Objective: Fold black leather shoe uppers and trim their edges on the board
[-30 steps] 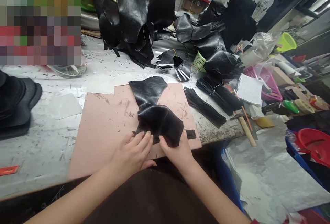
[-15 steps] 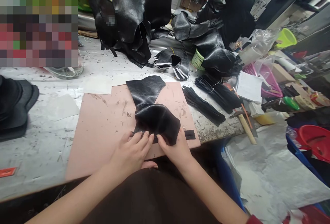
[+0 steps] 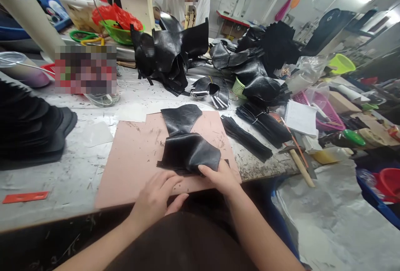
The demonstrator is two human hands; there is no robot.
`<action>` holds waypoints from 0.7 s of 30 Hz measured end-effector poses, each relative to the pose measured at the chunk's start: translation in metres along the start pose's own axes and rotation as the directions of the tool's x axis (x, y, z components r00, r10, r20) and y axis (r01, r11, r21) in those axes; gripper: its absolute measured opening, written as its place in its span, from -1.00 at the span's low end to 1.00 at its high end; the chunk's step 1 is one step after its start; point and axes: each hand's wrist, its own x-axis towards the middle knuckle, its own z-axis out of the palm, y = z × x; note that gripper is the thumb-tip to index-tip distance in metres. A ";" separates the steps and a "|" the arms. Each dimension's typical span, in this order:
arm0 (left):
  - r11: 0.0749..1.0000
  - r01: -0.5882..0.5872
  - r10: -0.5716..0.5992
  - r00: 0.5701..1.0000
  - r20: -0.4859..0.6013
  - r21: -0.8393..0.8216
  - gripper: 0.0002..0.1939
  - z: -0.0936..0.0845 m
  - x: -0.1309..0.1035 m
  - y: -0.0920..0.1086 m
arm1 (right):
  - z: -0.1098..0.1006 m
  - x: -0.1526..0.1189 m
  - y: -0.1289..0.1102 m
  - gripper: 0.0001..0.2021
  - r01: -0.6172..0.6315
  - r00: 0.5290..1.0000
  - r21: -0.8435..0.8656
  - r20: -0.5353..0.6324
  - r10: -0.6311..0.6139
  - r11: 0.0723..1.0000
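A shiny black leather piece [image 3: 190, 152] lies folded on the pink board [image 3: 131, 154], its narrow upper part stretching away from me. My right hand [image 3: 220, 175] grips its lower right corner, thumb on top and fingers hidden beneath. Below the leather's left edge, my left hand [image 3: 159, 192] rests at the board's front edge, fingers slightly bent, thumb apart, holding nothing. A strip of black zipper [image 3: 161, 164] shows its end under the leather's lower left side.
Stacked black pieces [image 3: 34, 125] stand at left, near an orange strip [image 3: 25, 197]. Black strip bundles [image 3: 246, 137] and a wooden-handled hammer [image 3: 301, 167] lie right of the board. Leather parts [image 3: 171, 50] are heaped behind. A person [image 3: 203, 6] sits beyond.
My left hand has come off the leather and drawn back toward me. My right hand keeps hold of the corner. The view has tilted up, showing more of the background.
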 end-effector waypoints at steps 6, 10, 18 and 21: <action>0.263 0.562 -0.588 0.738 0.331 -0.784 -0.69 0.011 0.001 0.017 | 0.014 -0.016 -0.001 -0.42 0.093 0.994 0.335 0.023 -0.107 0.938; 0.096 0.324 -0.635 0.748 0.193 -0.941 -0.71 0.003 0.010 0.025 | 0.021 -0.028 -0.004 -0.59 0.145 0.988 0.219 0.014 -0.152 0.965; 0.222 0.361 -0.761 0.645 0.070 -0.906 -0.71 0.007 0.007 0.020 | 0.027 -0.036 -0.007 -0.67 0.161 0.987 0.147 -0.004 -0.162 0.976; 0.252 0.359 -0.745 0.665 0.057 -0.899 -0.71 0.007 0.008 0.020 | 0.025 -0.034 -0.009 -0.68 0.159 0.987 0.158 -0.008 -0.160 0.975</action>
